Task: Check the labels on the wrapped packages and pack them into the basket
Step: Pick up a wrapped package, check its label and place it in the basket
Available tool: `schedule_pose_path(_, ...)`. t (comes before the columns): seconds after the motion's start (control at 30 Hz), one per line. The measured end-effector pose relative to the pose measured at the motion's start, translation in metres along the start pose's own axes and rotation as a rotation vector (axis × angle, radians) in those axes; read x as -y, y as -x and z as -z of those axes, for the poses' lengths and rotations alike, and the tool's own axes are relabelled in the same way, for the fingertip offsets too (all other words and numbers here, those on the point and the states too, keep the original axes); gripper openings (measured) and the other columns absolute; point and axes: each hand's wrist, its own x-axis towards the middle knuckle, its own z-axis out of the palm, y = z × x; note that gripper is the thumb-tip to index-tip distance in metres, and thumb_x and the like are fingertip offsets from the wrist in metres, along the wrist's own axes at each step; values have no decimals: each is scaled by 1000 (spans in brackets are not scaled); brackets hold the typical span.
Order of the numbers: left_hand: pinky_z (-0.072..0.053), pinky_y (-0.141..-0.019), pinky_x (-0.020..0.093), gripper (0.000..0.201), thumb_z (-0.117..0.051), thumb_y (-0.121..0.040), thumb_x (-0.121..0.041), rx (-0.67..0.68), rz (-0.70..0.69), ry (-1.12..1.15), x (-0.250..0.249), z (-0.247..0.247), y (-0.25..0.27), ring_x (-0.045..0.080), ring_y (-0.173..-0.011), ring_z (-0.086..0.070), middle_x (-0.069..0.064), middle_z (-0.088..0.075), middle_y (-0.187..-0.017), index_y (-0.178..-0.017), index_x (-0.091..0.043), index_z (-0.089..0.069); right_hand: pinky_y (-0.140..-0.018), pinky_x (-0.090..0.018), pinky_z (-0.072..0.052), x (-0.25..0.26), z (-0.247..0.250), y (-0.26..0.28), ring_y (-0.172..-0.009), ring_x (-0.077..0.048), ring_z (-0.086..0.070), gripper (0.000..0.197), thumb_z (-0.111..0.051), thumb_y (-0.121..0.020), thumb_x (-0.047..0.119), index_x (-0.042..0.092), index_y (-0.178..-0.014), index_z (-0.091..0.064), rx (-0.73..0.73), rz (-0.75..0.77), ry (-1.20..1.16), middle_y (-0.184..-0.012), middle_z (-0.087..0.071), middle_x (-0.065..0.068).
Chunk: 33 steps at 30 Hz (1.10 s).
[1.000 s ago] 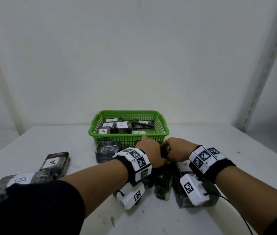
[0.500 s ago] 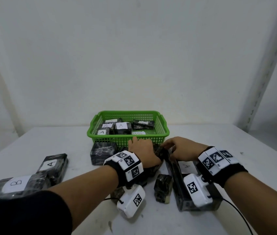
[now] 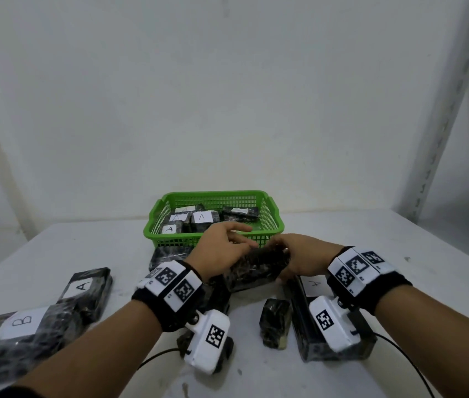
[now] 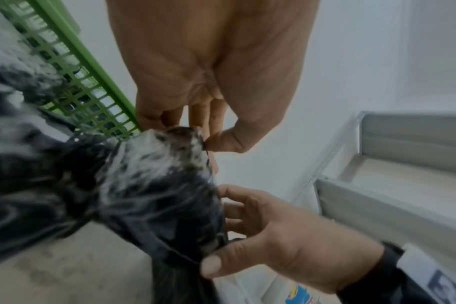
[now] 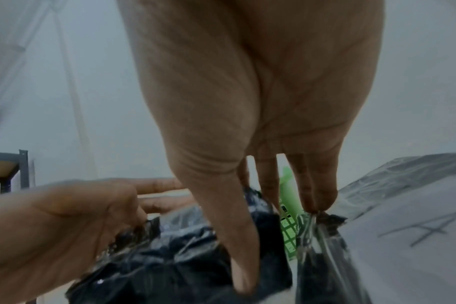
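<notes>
A black wrapped package point(image 3: 256, 267) is held between both hands just in front of the green basket point(image 3: 152, 225); no label shows on the side facing me. My left hand point(image 3: 236, 242) pinches its left end between thumb and fingers, seen close in the left wrist view point(image 4: 195, 131). My right hand point(image 3: 290, 262) grips the right end, thumb in front and fingers behind point(image 5: 260, 226). The package point(image 4: 156, 185) looks blurred in both wrist views. Several packages labelled A point(image 3: 201, 217) lie inside the basket.
On the table at the left lie a package labelled A point(image 3: 84, 285) and one labelled B point(image 3: 23, 320). A small dark package point(image 3: 274, 321) and a long box labelled A point(image 3: 312, 284) sit under my right wrist. Another package point(image 3: 167, 254) lies against the basket's front.
Both hands have taken a black package from the pile before the basket and raised it off the table, turning it between them. The camera has dipped slightly.
</notes>
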Motion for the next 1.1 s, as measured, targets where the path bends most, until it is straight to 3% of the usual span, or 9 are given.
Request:
schedule_pose_path(0.07, -59, -69, 33, 36, -59, -89, -1, -44, -29, 67, -1, 5, 1, 24, -74, -72, -8, -79, -91, -120, -17, -67, -95, -31, -50, 1, 2, 2, -111, -17, -62, 66, -92, -75, 22, 24, -133, -61, -52, 30, -59, -122, -65, 7)
schedule_pose_path(0.17, -60, -84, 37, 30, -60, -92, -6, -65, -58, 190, 3, 13, 3, 15, -87, -73, -4, -79, -99, -119, -17, -68, -94, -39, -56, 1, 5, 8, -101, -23, -71, 47, -92, -76, 31, 23, -118, -71, -80, 90, -263, -109, -75, 3)
schedule_pose_path(0.27, -53, -102, 45, 38, -73, -89, -30, -46, -66, 375, 13, 27, 10, 19, -111, -71, 2, -75, -116, -124, -20, -66, -102, -44, -53, 2, 11, 15, -104, -24, -73, 28, -86, -83, 37, 26, -108, -77, -136, 169, -442, -107, -79, -4)
schedule_pose_path(0.33, -53, -99, 51, 55, -79, -78, -42, -9, -40, 434, 22, 38, 15, 24, -113, -70, 1, -73, -121, -127, -23, -64, -106, -47, -52, 6, 14, 17, -108, -25, -72, 36, -85, -80, 46, 27, -110, -78, -164, 191, -548, -112, -78, -6)
schedule_pose_path(0.43, -56, -95, 52, 51, -86, -77, -24, 0, -46, 516, 32, 49, 22, 32, -109, -71, 10, -74, -116, -122, -9, -67, -107, -48, -54, 15, 13, 12, -112, -25, -72, 57, -84, -68, 58, 24, -113, -78, -180, 187, -709, -119, -76, -9)
schedule_pose_path(0.63, -59, -92, 40, 47, -71, -82, -23, -42, -94, 617, 34, 67, 32, 30, -112, -70, 14, -73, -119, -120, 3, -65, -99, -40, -60, 56, -6, -7, -110, -27, -75, 32, -83, -85, 19, 5, -113, -74, -171, 255, -978, -115, -79, -12)
schedule_pose_path(0.8, -55, -97, 46, 47, -72, -84, -21, -136, -88, 661, 48, 80, 34, 33, -113, -69, 17, -73, -119, -122, 4, -64, -85, -35, -62, 76, -29, -25, -106, -28, -77, 34, -85, -84, 18, -2, -108, -75, -252, 256, -1093, -108, -80, -13)
schedule_pose_path(0.97, -56, -96, 41, 47, -72, -90, -23, -118, -50, 730, 68, 91, 35, 34, -117, -67, 19, -70, -122, -125, 6, -62, -97, -39, -59, 81, -49, -35, -112, -28, -75, 56, -86, -68, 22, 1, -117, -71, -170, 265, -1223, -117, -78, -14)
schedule_pose_path(1.1, -58, -93, 36, 47, -71, -89, -16, -106, -28, 763, 78, 93, 39, 30, -117, -67, 19, -68, -126, -128, 6, -59, -95, -41, -61, 81, -61, -43, -110, -28, -76, 74, -91, -60, 28, -2, -124, -68, -207, 256, -1237, -116, -78, -13)
